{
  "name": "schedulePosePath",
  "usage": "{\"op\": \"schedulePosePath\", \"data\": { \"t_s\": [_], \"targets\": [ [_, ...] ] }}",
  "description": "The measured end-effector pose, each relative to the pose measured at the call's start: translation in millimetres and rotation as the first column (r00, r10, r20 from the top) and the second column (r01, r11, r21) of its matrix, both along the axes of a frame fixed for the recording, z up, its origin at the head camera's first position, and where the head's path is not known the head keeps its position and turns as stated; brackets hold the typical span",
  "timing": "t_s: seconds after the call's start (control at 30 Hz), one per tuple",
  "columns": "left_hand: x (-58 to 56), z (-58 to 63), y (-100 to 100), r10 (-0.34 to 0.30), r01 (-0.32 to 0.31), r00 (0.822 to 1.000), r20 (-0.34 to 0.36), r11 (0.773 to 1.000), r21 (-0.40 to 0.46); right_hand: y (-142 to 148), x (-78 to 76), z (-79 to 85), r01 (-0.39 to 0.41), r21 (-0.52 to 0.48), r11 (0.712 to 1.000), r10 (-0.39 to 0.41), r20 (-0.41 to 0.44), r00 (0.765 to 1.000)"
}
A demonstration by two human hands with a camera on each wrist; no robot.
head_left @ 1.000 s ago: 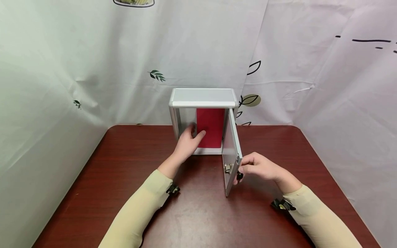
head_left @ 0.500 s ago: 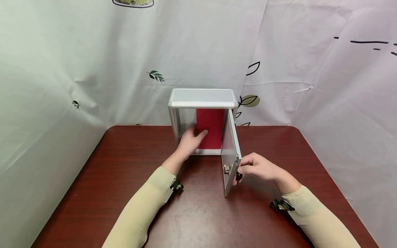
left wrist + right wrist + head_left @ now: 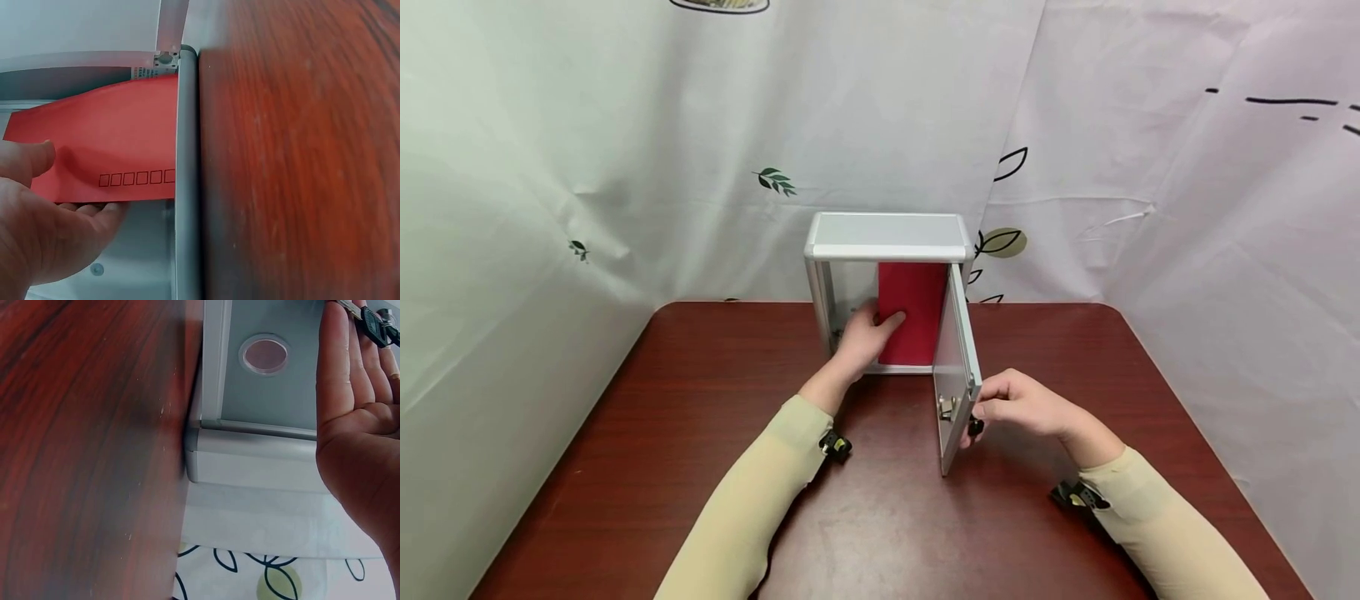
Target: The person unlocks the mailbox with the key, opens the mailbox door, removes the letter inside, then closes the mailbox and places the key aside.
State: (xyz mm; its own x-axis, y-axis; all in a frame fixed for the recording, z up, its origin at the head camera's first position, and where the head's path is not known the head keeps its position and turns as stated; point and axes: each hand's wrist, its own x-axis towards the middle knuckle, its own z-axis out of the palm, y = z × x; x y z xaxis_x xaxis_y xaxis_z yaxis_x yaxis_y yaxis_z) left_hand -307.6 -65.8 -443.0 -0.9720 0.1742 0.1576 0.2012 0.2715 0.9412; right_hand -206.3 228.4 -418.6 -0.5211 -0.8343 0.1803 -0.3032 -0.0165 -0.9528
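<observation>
My left hand (image 3: 862,335) reaches into a silver-framed box (image 3: 891,237) and holds a red envelope (image 3: 917,312). In the left wrist view, the thumb lies on the envelope's front and the fingers pass behind its lower edge. A row of small printed squares shows on the envelope (image 3: 131,137). The box's door (image 3: 957,367) stands swung out on the right. At its outer face, my right hand (image 3: 1026,404) pinches at the lock, where the key is mostly hidden. A black-headed key (image 3: 372,326) hangs across those fingers in the right wrist view.
The box stands on a reddish-brown wooden table (image 3: 700,400), near its back edge. White printed cloth (image 3: 700,167) hangs behind and at both sides. A metal latch (image 3: 947,407) sticks out from the door's inner face.
The left hand has moved a little to the right inside the box, and the envelope has shifted slightly right and down with it. The right hand and door look nearly unchanged.
</observation>
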Motion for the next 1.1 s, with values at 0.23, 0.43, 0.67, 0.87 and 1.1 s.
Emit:
{"op": "schedulePosePath", "data": {
  "t_s": [0.23,0.43,0.67,0.87,1.1],
  "targets": [
    [-3.3,-4.7,1.7,0.006,-0.005,1.000,-0.017,1.000,0.020,-1.3,-1.5,-2.8,0.005,0.007,1.000,-0.005,0.006,1.000],
    [-2.1,-3.8,-1.9,0.006,-0.006,0.999,-0.039,1.000,0.002,-2.1,-2.2,-3.2,0.008,0.006,1.000,-0.008,0.004,1.000],
    [3.6,-0.3,-9.1,-0.004,0.004,0.999,-0.049,1.000,0.014,-3.2,-1.6,-1.2,-0.021,-0.009,1.000,0.021,-0.011,1.000],
    [9.2,-0.9,-15.7,-0.008,0.010,0.998,-0.066,0.999,0.031,-2.9,-0.5,0.8,-0.022,-0.003,1.000,0.022,-0.002,1.000],
    [19.4,0.0,-23.3,0.014,-0.016,0.995,-0.094,1.000,-0.015,-0.6,-1.0,-0.4,-0.018,0.009,1.000,0.018,-0.013,1.000]
  ]
}}
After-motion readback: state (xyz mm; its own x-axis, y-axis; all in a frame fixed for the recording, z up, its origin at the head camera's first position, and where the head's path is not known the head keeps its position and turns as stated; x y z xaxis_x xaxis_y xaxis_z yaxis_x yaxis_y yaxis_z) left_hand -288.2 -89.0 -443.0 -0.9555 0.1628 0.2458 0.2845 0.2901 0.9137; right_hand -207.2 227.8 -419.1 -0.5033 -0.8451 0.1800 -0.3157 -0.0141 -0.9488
